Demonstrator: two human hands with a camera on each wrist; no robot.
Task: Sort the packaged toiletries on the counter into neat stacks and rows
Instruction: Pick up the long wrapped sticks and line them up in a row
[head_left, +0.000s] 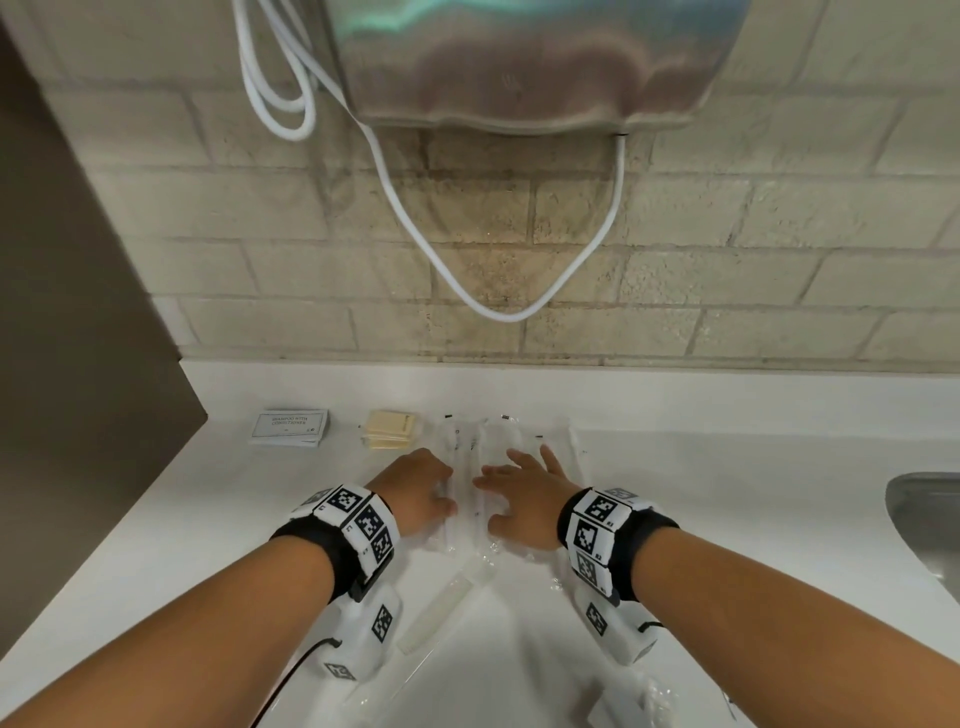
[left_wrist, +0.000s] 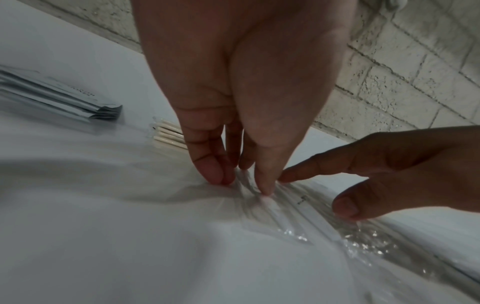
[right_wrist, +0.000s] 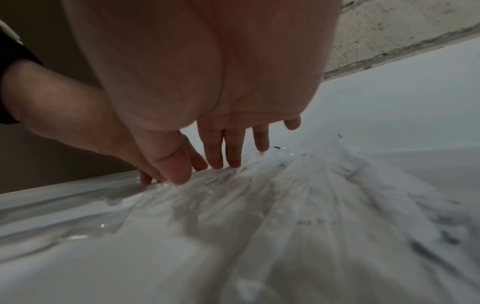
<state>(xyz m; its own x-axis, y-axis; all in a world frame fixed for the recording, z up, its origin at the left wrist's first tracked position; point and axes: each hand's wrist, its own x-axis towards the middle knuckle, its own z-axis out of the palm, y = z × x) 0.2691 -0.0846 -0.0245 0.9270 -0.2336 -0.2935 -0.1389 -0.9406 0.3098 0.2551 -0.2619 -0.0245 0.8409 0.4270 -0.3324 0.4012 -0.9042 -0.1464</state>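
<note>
A pile of clear plastic packets (head_left: 511, 436) lies on the white counter (head_left: 208, 519), close to the back wall. My left hand (head_left: 415, 488) stands at the pile's left edge, its straight fingertips (left_wrist: 215, 174) and thumb pressing down on the plastic (left_wrist: 285, 205). My right hand (head_left: 524, 493) rests flat on the pile with fingers spread, and their tips (right_wrist: 215, 162) press on the crinkled packets (right_wrist: 285, 195). Left of the pile sit a stack of yellowish packs (head_left: 390, 430) and a stack of white shampoo sachets (head_left: 288, 428).
A loose clear packet with a long white item (head_left: 447, 603) lies between my forearms. More clear wrapping (head_left: 639, 696) sits by the front edge. A steel sink (head_left: 924, 519) is at the right. A hand dryer (head_left: 519, 62) and looped white cable (head_left: 498, 312) hang on the brick wall.
</note>
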